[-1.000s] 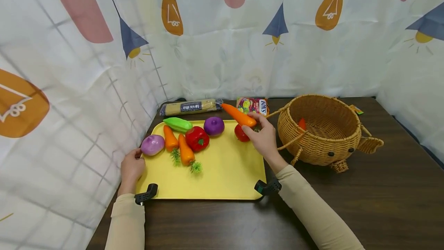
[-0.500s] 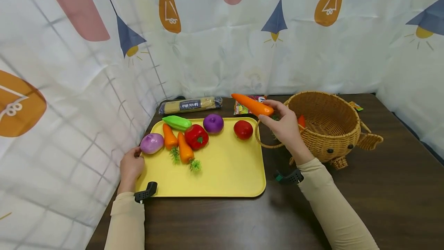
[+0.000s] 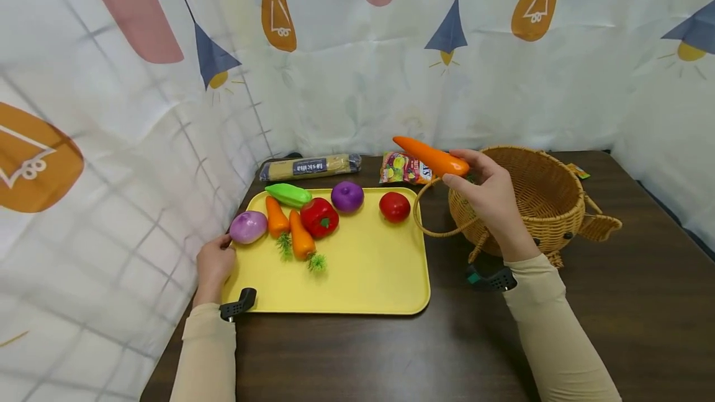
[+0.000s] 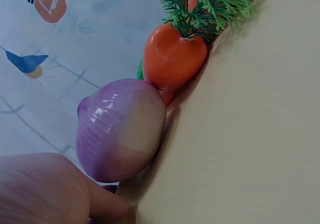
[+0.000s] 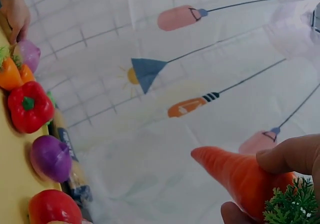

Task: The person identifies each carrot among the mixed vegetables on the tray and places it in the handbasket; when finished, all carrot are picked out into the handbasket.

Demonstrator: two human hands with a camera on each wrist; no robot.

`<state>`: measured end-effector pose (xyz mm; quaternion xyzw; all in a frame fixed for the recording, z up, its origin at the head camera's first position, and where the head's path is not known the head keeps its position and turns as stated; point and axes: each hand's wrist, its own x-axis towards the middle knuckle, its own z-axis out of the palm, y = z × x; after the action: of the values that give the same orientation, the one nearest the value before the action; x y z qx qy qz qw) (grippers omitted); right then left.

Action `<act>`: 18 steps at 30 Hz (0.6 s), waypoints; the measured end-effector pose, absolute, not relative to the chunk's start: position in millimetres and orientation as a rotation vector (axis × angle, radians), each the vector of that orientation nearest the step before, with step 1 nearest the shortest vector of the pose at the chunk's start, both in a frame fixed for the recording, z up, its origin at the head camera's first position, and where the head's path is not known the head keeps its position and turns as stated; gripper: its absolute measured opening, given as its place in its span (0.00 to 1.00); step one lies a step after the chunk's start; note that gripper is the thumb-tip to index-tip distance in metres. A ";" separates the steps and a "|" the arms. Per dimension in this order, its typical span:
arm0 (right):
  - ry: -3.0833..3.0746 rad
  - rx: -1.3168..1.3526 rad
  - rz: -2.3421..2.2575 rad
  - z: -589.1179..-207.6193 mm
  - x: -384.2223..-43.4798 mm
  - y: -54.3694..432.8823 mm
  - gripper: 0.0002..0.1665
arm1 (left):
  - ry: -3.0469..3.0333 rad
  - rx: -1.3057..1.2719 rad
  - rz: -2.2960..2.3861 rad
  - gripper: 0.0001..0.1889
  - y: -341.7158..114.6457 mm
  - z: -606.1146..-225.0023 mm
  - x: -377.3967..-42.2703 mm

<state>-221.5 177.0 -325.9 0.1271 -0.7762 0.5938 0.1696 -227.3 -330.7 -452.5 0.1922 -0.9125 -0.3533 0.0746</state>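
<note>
My right hand [image 3: 486, 197] holds an orange carrot [image 3: 432, 156] by its thick end, raised beside the wicker basket [image 3: 550, 219]. In the right wrist view, thumb and fingers pinch the carrot [image 5: 235, 176] near its green leafy top. My left hand [image 3: 215, 265] grips the left rim of the yellow tray [image 3: 357, 284], close to a light purple onion [image 4: 120, 129]. On the tray lie two more carrots [image 3: 302, 237], a red bell pepper [image 3: 319, 217], a green vegetable [image 3: 288, 195], a dark purple onion [image 3: 347, 196] and a tomato [image 3: 394, 207].
The basket's looped handle [image 3: 427, 228] hangs out over the tray's right edge. Behind the tray lie a pasta packet [image 3: 310, 167] and a colourful candy bag [image 3: 404, 168]. A small packet [image 3: 578, 170] is behind the basket. A patterned curtain [image 3: 357, 79] encloses the dark table.
My right hand has carried the carrot rightward and up from over the tomato to beside the basket, and the basket handle has swung toward the tray. The left hand has stayed in place.
</note>
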 end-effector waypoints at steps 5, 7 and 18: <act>-2.142 0.310 1.754 -315.7 -220.4 197.9 0.28 | -2.735 0.545 -1.045 0.23 -325.7 -448.7 -236.1; -2.091 0.288 1.829 -312.2 -219.3 207.6 0.29 | -2.735 0.540 -1.041 0.23 -324.2 -447.1 -238.3; -1.835 0.285 2.083 -309.8 -209.9 249.4 0.26 | -2.760 0.591 -1.025 0.24 -329.3 -455.4 -230.0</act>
<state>-209.9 249.4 -309.8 0.1004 -0.6475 0.7350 0.1746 -230.0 -329.3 -455.4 0.1964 -0.9169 -0.3405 0.0693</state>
